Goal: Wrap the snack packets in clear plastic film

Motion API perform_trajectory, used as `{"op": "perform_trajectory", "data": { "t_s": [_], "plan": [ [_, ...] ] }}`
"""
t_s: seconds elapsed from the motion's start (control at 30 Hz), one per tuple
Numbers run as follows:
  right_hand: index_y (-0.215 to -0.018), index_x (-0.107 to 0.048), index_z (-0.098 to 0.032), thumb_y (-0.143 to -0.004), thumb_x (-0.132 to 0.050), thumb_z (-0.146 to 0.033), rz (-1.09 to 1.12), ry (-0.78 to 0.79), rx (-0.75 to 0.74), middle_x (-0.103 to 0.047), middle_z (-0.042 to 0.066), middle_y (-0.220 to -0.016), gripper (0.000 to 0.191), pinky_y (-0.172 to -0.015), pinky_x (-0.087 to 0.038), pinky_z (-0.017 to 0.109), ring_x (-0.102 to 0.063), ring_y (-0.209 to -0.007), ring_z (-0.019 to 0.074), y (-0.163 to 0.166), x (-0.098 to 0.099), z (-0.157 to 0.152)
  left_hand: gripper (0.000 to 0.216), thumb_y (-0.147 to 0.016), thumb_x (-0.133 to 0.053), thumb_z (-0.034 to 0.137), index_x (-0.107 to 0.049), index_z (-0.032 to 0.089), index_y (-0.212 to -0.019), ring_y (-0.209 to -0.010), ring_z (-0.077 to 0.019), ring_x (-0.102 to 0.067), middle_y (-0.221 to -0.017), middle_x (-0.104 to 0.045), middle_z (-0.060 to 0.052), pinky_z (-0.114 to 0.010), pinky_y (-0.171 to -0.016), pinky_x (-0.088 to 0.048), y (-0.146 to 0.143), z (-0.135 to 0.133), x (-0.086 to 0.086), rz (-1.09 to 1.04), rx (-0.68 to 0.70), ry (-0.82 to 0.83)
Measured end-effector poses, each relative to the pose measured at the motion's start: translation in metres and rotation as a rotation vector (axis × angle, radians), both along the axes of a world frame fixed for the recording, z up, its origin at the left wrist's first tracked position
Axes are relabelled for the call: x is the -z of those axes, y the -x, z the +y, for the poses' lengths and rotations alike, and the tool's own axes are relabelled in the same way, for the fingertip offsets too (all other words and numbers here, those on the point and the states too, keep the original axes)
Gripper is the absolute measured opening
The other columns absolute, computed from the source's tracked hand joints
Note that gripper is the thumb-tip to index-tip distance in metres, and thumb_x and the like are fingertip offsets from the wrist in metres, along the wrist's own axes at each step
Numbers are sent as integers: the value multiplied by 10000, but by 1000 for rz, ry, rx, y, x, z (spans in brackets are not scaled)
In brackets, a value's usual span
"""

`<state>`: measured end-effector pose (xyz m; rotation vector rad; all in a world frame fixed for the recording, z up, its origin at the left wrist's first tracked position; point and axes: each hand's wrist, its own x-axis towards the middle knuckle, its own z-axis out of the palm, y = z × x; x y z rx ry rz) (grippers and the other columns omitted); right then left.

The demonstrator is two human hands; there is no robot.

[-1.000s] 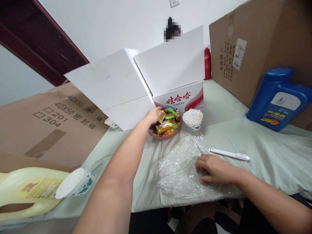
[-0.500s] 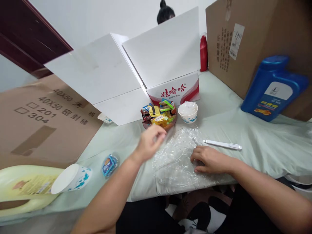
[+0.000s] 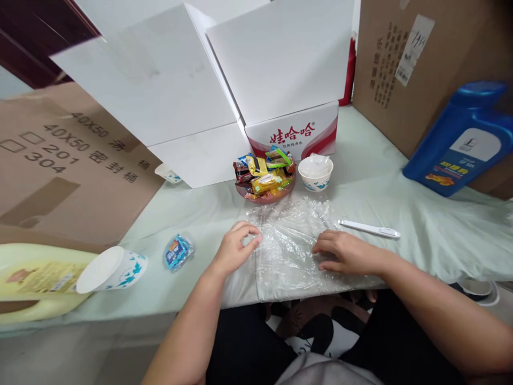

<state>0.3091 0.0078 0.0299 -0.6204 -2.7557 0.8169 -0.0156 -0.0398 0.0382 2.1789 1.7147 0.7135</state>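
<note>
A crumpled clear plastic bag (image 3: 290,240) lies on the pale green cloth in front of me. My left hand (image 3: 236,247) pinches its left edge between thumb and fingers. My right hand (image 3: 344,252) rests on the bag's right side with the fingers curled, pressing it down. Behind the bag stands a reddish bowl of wrapped snacks (image 3: 264,179), and beside it a small white bowl (image 3: 316,172) with something pale inside. A blue wrapped snack (image 3: 177,251) lies loose on the cloth to the left of my left hand.
A white pen-like stick (image 3: 369,229) lies right of the bag. A paper cup (image 3: 110,268) lies on its side by a yellow jug (image 3: 36,280). An open white carton (image 3: 288,117), brown cardboard boxes (image 3: 417,69) and a blue jug (image 3: 465,141) stand around.
My left hand drew back from the snack bowl to the bag's left edge. A blue wrapped snack now lies on the cloth at the left. The right hand stayed on the bag.
</note>
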Motion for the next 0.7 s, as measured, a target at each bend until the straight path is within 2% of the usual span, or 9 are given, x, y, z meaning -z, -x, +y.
{"op": "perform_trajectory", "data": {
  "t_s": [0.03, 0.1, 0.17, 0.23, 0.3, 0.37, 0.43, 0.57, 0.7],
  "plan": [
    [-1084, -652, -168, -919, -563, -354, 30, 31, 8, -652, 94, -1010, 264, -828, -454, 329, -600, -930, 206, -2, -2, 0, 223, -864, -603, 393, -651, 192, -947, -936, -201, -582, -982, -604, -60, -330, -859, -490, -6, -8, -5, -45, 160, 111],
    [-1094, -646, -171, -946, -517, -344, 77, 83, 33, -657, 92, -1036, 262, -842, -453, 318, -605, -943, 194, -7, -6, 2, 395, -720, -764, 444, -646, 216, -1020, -988, -210, -561, -1051, -590, -50, -333, -893, -473, -18, -20, -13, -23, 439, 324],
    [-1083, -648, -173, -952, -507, -372, 81, 134, 28, -662, 88, -1033, 277, -837, -453, 313, -609, -935, 188, -14, -9, 4, 514, -621, -844, 408, -639, 236, -1060, -1065, -235, -522, -1114, -565, -52, -361, -943, -444, -26, -26, -16, 68, 554, 439],
    [-1072, -653, -171, -918, -558, -446, 45, 193, -23, -661, 85, -1028, 329, -830, -455, 312, -610, -928, 192, -21, -10, 7, 314, -691, -799, 319, -653, 231, -954, -1095, -237, -502, -1113, -561, -49, -371, -960, -421, -30, -27, -16, 127, 541, 466],
    [-1066, -656, -166, -824, -655, -531, -6, 234, -85, -656, 87, -1033, 438, -841, -456, 323, -604, -947, 211, -27, -11, 8, 69, -796, -688, 237, -630, 206, -815, -1108, -224, -504, -1110, -575, -48, -371, -974, -403, -27, -24, -14, 99, 519, 471],
    [-1070, -655, -164, -709, -736, -588, -37, 235, -123, -647, 96, -1059, 563, -865, -454, 344, -590, -993, 240, -31, -11, 7, 78, -852, -605, 220, -586, 192, -783, -1107, -211, -528, -1124, -599, -54, -368, -976, -406, -20, -21, -12, -22, 503, 503],
    [-1075, -649, -165, -650, -767, -604, -44, 200, -137, -633, 109, -1106, 623, -897, -446, 368, -568, -1052, 266, -33, -10, 5, 110, -883, -575, 267, -548, 189, -810, -1074, -203, -573, -1100, -632, -64, -360, -940, -440, -11, -17, -10, -195, 440, 573],
    [-1131, -619, -167, -686, -757, -532, -63, 129, -110, -613, 122, -1152, 592, -938, -427, 400, -544, -1095, 281, -32, -11, 1, 229, -888, -598, 374, -480, 190, -820, -938, -187, -654, -940, -682, -62, -322, -822, -494, 4, -10, -1, -541, 255, 663],
    [-1261, -550, -175, -687, -760, -370, -82, 102, -60, -586, 117, -1229, 641, -962, -425, 397, -534, -1130, 271, -35, -11, 0, 303, -867, -632, 432, -452, 190, -847, -748, -159, -672, -786, -691, -35, -269, -678, -482, 8, -3, 11, -690, 180, 667]
  ]
}}
